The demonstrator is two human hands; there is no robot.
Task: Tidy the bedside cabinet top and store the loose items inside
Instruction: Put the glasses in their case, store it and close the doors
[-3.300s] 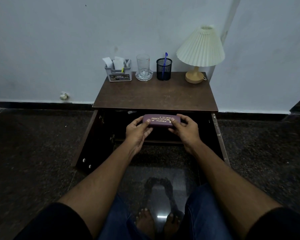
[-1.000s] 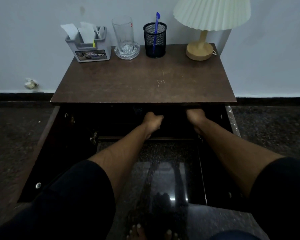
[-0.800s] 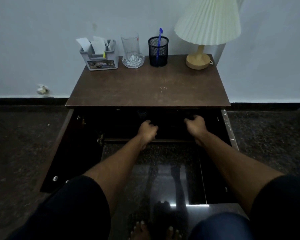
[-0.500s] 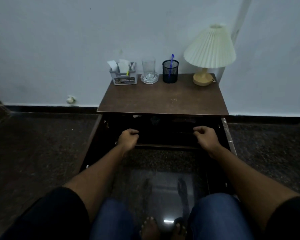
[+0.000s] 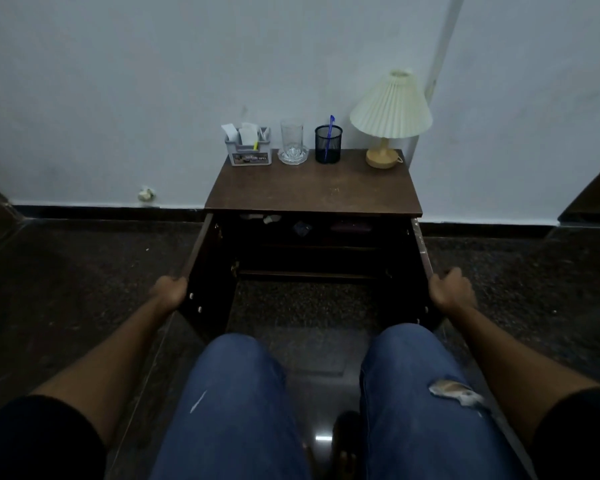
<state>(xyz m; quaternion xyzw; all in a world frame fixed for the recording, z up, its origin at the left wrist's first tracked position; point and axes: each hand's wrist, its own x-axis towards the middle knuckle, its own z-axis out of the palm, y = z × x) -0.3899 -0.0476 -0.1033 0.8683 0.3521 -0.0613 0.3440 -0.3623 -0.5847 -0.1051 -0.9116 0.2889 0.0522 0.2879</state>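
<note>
The left hand [image 5: 168,292] grips the free edge of the left door [image 5: 208,289] and the right hand [image 5: 451,289] grips that of the right door [image 5: 419,244]. Both doors are wide open, and the purple case [image 5: 350,226] lies on the upper shelf inside with small items too dark to identify. I judge the doors to be stiff wooden panels that swing lightly on their hinges, so this outer edge is the good place to hold. The glass [image 5: 292,142] on the counter [image 5: 312,188] looks fragile.
</note>
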